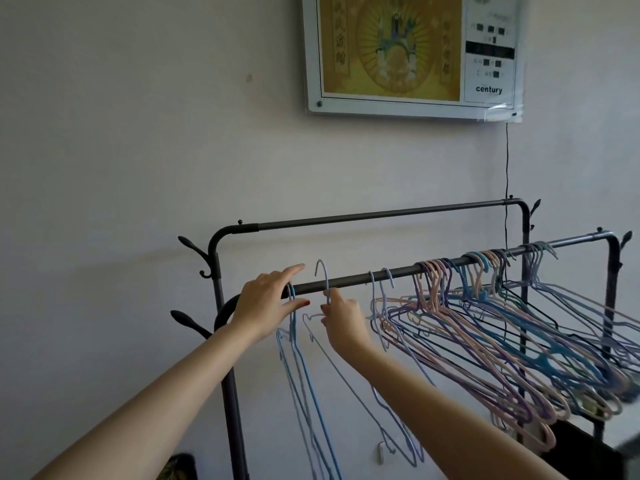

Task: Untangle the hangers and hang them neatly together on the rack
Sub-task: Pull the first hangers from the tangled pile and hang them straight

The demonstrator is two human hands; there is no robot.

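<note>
Right hand; hanger hook-up, vertical.

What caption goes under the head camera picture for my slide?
Right hand lifts a pale blue hanger toward the rack's front bar while the left hand steadies hangers already hung.

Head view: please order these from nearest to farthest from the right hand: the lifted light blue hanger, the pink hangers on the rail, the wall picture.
1. The lifted light blue hanger, pinched by the right hand.
2. The pink hangers, further right on the rail.
3. The wall picture, high above.
</note>
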